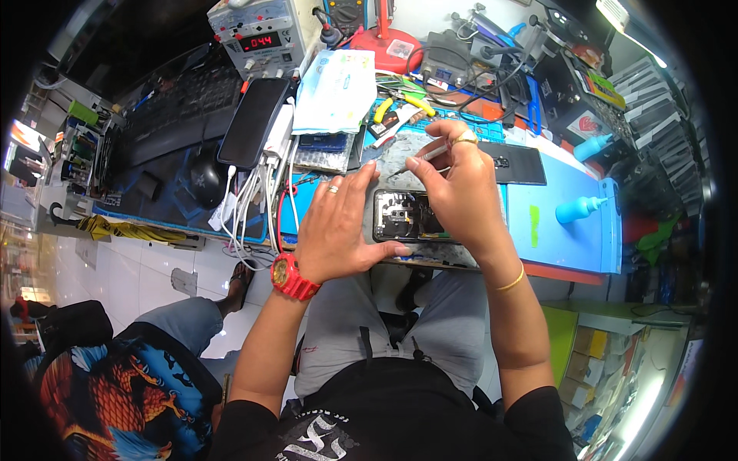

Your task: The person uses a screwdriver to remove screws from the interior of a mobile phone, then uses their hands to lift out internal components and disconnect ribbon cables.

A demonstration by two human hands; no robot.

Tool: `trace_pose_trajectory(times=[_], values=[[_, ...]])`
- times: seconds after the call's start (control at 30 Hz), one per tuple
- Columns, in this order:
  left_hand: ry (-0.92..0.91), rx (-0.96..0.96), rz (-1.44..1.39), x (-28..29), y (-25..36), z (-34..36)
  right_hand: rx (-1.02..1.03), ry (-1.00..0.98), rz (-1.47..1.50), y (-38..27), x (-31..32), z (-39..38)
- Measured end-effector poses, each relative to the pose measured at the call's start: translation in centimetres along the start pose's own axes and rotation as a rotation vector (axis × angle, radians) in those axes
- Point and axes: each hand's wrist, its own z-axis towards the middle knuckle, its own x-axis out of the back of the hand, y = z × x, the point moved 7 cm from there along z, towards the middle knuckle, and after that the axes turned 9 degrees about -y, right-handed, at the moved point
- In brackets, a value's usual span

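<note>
An opened phone (397, 215) lies on the grey work mat at the bench's front edge, its inner parts showing. Beside it on the left, my left hand (338, 223) rests with fingers stretched out and thumb along the phone's near edge. My right hand (461, 180) is above the phone's right end and covers part of it. Between its thumb and fingers it pinches a slim pen-like tool (411, 166) with a thin dark tip. That tip points left, to the mat just beyond the phone. A dark flat phone panel (521, 165) lies right of my right hand.
Left stand a dark phone (254, 123), white cables (250, 196), a mouse (206, 183) and a power supply (257, 38). A white packet (334, 88) and yellow-handled pliers (419, 105) lie behind. Blue bottles (576, 209) stand right. Another person's knee (181, 319) is at lower left.
</note>
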Motion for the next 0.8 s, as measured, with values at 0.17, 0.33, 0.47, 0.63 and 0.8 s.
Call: trace_pose_trajectory(times=[0.17, 0.33, 0.47, 0.63, 0.8], values=[[0.019, -0.071, 0.109, 0.0, 0.5, 0.3, -0.124, 0.044, 0.022, 2.4, -0.3, 0.1], [-0.006, -0.099, 0.121, -0.3, 0.8, 0.5, -0.138, 0.070, 0.036, 2.4, -0.1, -0.1], [-0.014, -0.108, 0.134, -0.4, 0.9, 0.7, -0.104, 0.094, 0.047, 2.5, 0.1, -0.2], [-0.041, -0.054, 0.105, -0.2, 0.6, 0.1, -0.063, 0.172, 0.136, 1.5, 1.0, -1.1], [-0.032, -0.036, 0.043, 0.2, 0.7, 0.2, -0.013, 0.069, 0.093, -0.5, 0.2, -2.0]])
